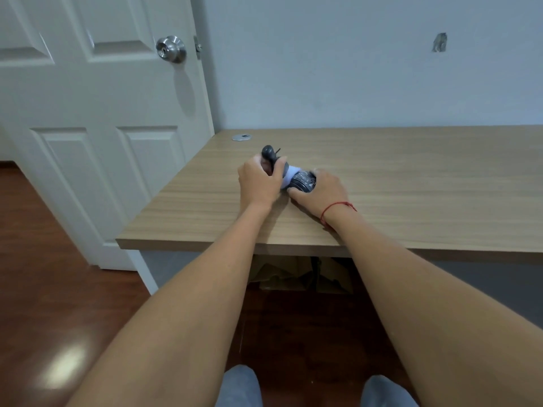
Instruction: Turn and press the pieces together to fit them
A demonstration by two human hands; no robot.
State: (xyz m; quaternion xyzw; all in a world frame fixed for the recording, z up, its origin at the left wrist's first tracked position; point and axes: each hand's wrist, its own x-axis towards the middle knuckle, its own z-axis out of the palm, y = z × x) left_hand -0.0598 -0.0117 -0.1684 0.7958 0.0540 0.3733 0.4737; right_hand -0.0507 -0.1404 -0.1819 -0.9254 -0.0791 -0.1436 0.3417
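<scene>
Both hands meet on the bench [382, 183] — the right hand [321, 192] curls round a dark patterned roll [304, 181] to steady it, while the left hand [260, 183] grips its white-and-grey end [269, 152], lifted slightly behind.

A small dark grey shoe [293, 174] lies on its side on the table, toward its left end, its sole turned toward six o'clock so the worn, pale-scuffed tread shows. The heel points to about three o'clock and the toe to about ten o'clock, where the dark upper and a black lace end stick up. A white band (the lining or midsole, hard to tell which) shows at the middle.
</scene>
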